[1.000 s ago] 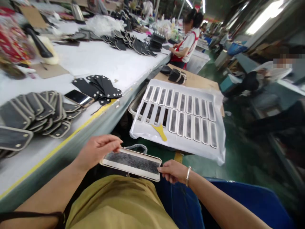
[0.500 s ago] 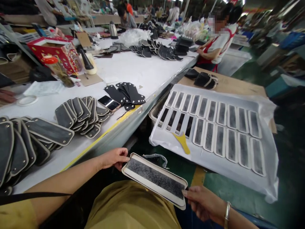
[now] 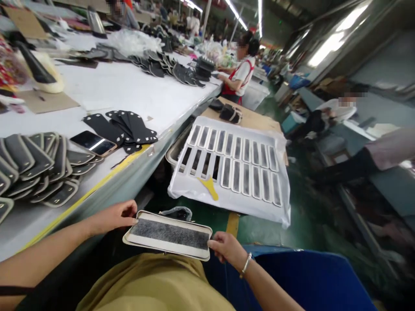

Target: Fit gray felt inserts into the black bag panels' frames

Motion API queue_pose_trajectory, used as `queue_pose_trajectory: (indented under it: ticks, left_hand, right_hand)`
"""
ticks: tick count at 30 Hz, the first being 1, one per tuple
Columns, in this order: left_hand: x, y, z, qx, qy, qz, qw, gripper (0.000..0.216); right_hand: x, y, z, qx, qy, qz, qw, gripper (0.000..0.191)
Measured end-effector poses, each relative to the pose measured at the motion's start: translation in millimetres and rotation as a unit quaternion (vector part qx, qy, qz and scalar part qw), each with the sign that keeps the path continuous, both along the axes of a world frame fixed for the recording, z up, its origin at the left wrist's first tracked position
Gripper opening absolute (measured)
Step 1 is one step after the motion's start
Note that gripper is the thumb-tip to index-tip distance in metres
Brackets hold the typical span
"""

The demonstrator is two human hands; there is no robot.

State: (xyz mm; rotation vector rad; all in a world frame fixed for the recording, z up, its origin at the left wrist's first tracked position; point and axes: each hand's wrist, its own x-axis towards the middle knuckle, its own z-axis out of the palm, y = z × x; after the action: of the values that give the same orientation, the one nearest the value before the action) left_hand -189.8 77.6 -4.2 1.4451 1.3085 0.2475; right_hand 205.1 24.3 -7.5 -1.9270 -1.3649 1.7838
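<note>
A long cream panel with a dark grey fuzzy strip (image 3: pixel 170 233) down its middle lies across my lap, rounded at the corners. My left hand (image 3: pixel 125 214) pinches its left end between thumb and fingers. At the opposite end, my right hand (image 3: pixel 223 245) grips the panel's edge, thumb on top. Right ahead stands a white-covered tray (image 3: pixel 181 185) with two rows of similar cream-edged panels (image 3: pixel 256 183). In its near left row, several slots show dark openings. A yellow Y-shaped piece (image 3: pixel 209 186) rests on the tray's front part.
On the white table (image 3: pixel 123 90) at left lie overlapping grey panels (image 3: pixel 39 160), a phone (image 3: pixel 94 143) and black cut pieces (image 3: pixel 126 125). A co-worker (image 3: pixel 238 77) in a red apron stands at the table's far side. A blue surface (image 3: pixel 311 276) is at my right.
My view has turned to the right, so the table and tray appear farther left. Both hands still hold the panel, which now lies more level.
</note>
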Motion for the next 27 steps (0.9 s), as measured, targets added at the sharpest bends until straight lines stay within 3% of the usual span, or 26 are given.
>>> queue_pose_trajectory:
  ticks: [2,4,6,10,13,17,27]
  left_hand:
    - [13.0,3.1,14.5,0.145,0.067,-0.043,0.986,0.035]
    - [39.8,1.7,30.1,0.266,0.079,-0.105,0.955,0.043]
    - [77.4,-0.4,40.7,0.319,0.049,-0.194,0.926,0.042]
    - [150.8,5.6,41.7,0.303,0.005,-0.287,0.909,0.037]
    - [177.9,14.9,34.7,0.275,-0.043,-0.314,0.908,0.027]
    - [183.0,20.5,28.6,0.247,-0.064,-0.316,0.914,0.026]
    - [183.5,22.5,23.1,0.264,-0.061,-0.327,0.906,0.028]
  right_hand:
    - [1.0,-5.1,-1.8,0.080,-0.020,-0.007,0.997,0.034]
    - [-0.6,-7.8,0.4,0.175,-0.031,-0.009,0.984,0.047]
    - [-4.1,-8.5,4.8,0.258,-0.034,-0.004,0.965,0.061]
    - [-10.7,-6.6,13.4,0.362,-0.057,0.048,0.929,0.049]
    - [-10.8,-4.8,18.0,0.414,-0.088,0.097,0.901,0.027]
    - [-10.0,-3.7,22.6,0.452,-0.096,0.138,0.876,0.020]
    - [-19.3,-2.0,23.9,0.428,-0.188,0.128,0.875,0.020]
